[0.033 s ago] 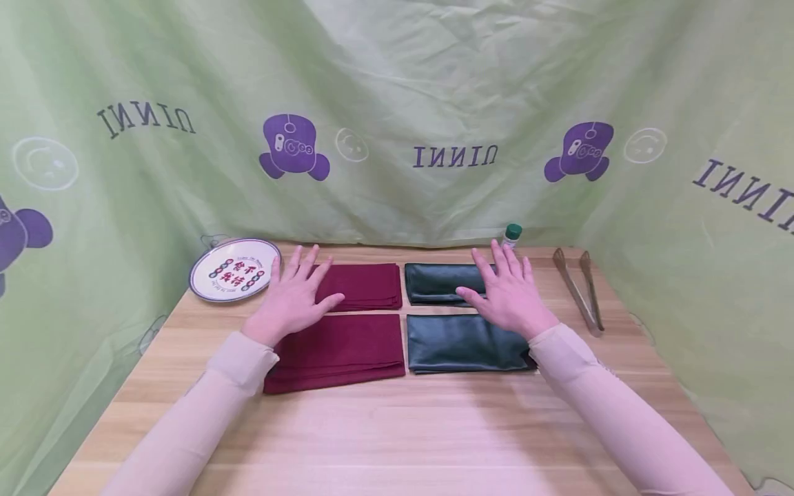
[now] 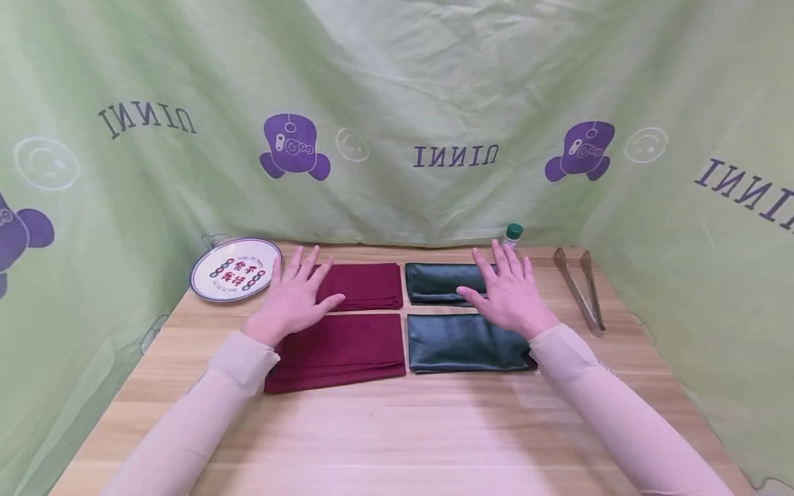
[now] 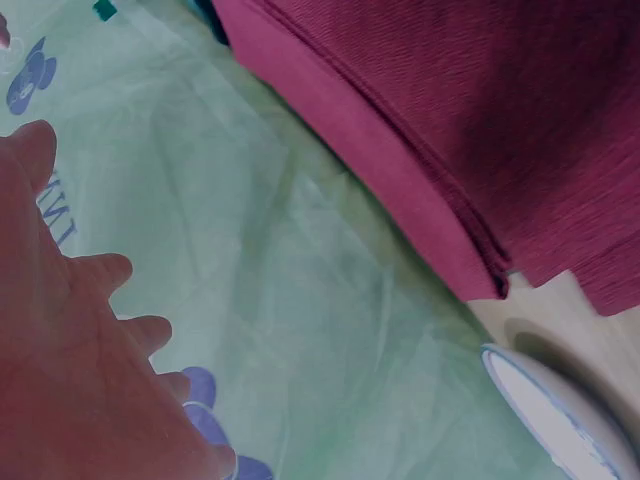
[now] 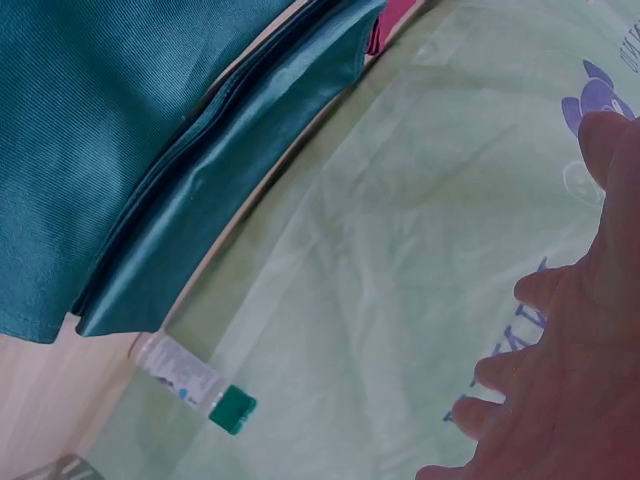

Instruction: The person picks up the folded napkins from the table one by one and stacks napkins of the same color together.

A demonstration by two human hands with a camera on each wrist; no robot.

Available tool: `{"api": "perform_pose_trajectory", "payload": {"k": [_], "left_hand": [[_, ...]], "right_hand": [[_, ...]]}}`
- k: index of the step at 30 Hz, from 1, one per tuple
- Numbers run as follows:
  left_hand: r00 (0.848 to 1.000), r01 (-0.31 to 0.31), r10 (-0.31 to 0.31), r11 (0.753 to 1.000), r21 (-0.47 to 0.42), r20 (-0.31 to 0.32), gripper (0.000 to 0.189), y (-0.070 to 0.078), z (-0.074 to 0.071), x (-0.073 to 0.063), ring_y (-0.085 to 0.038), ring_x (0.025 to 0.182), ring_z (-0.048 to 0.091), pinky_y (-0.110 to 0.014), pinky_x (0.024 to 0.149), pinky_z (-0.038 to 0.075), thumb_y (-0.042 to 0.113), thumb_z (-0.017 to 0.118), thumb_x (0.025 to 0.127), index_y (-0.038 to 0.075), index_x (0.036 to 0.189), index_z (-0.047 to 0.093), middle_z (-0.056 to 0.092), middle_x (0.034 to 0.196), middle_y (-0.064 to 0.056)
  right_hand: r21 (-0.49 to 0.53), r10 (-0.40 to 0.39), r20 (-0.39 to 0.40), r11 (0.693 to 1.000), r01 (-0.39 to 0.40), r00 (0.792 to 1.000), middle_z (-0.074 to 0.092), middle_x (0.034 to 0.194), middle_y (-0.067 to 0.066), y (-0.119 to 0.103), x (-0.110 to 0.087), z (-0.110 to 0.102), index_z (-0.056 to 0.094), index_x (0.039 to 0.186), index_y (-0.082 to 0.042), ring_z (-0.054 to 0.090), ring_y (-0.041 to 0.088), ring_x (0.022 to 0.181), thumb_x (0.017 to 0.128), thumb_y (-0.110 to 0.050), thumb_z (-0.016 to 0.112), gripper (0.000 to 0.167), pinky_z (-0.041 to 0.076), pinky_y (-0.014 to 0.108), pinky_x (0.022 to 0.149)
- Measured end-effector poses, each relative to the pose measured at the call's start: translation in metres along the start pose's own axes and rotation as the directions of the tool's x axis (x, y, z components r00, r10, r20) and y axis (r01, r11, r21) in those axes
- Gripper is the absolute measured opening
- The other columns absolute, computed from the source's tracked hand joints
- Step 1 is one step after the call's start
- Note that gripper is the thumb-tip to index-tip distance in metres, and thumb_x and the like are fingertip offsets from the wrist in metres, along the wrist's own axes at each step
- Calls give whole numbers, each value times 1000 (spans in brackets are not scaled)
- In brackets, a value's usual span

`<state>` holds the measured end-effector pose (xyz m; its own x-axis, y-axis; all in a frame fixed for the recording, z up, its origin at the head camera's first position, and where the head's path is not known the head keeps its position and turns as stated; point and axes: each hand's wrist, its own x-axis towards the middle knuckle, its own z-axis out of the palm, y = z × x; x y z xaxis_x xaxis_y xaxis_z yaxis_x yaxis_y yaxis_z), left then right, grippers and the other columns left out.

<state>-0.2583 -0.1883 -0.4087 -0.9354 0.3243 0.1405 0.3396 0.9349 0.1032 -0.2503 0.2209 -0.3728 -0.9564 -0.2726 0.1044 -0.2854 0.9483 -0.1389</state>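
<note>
Four folded cloths would be several, and they lie in two columns: dark red on the left, dark green on the right. My left hand (image 2: 290, 303), fingers spread, hovers over the far red cloth (image 2: 362, 286) and the near red cloth (image 2: 347, 344). Above the far green cloth (image 2: 434, 282) and the near green cloth (image 2: 459, 344) is my right hand (image 2: 511, 293), its fingers spread too. Neither hand holds anything. In the left wrist view the palm stands apart from the red cloth (image 3: 450, 130); the right wrist view shows the same over the green cloth (image 4: 130, 130).
A white plate (image 2: 236, 270) with red lettering sits at the back left. Behind the right hand stands a small bottle (image 2: 513, 234) with a green cap. Metal tongs (image 2: 583, 293) lie at the right. A green printed curtain (image 2: 397, 200) surrounds the wooden table (image 2: 384, 441).
</note>
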Motion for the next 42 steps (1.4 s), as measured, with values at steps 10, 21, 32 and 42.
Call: {"api": "perform_pose_trajectory", "payload": {"k": [10,21,32,42], "left_hand": [[1000,-15,14,998,-65,-17,80,12,-6,-4,-38,148,2,-64,111,-6,67,41,94,16,154,31,17,161,-15],[984,-159,174,960,-231,47,63,93,15,13,-33,122,46,-52,98,38,51,53,96,14,146,45,54,137,-12],[962,1,111,913,-408,249,53,147,49,27,-21,96,63,-39,88,51,41,65,92,7,133,59,70,107,-8],[950,59,58,932,-358,306,57,171,58,23,-27,114,56,-40,99,46,32,74,87,8,136,57,63,128,-11]], "right_hand": [[97,-7,-27,995,10,1000,2,161,24,13,-12,-1,23,156,-9,0,43,146,95,-68,38,86,-1,65,111],[264,59,108,961,-86,992,20,151,36,54,-34,-2,29,150,3,15,56,138,98,-57,44,80,15,66,109],[368,57,328,911,-183,943,32,148,34,80,-54,33,28,151,1,30,52,135,98,-46,54,76,28,64,106],[337,47,306,929,-154,951,37,147,31,75,-67,49,40,149,-5,32,51,135,97,-42,57,66,27,65,106]]}}
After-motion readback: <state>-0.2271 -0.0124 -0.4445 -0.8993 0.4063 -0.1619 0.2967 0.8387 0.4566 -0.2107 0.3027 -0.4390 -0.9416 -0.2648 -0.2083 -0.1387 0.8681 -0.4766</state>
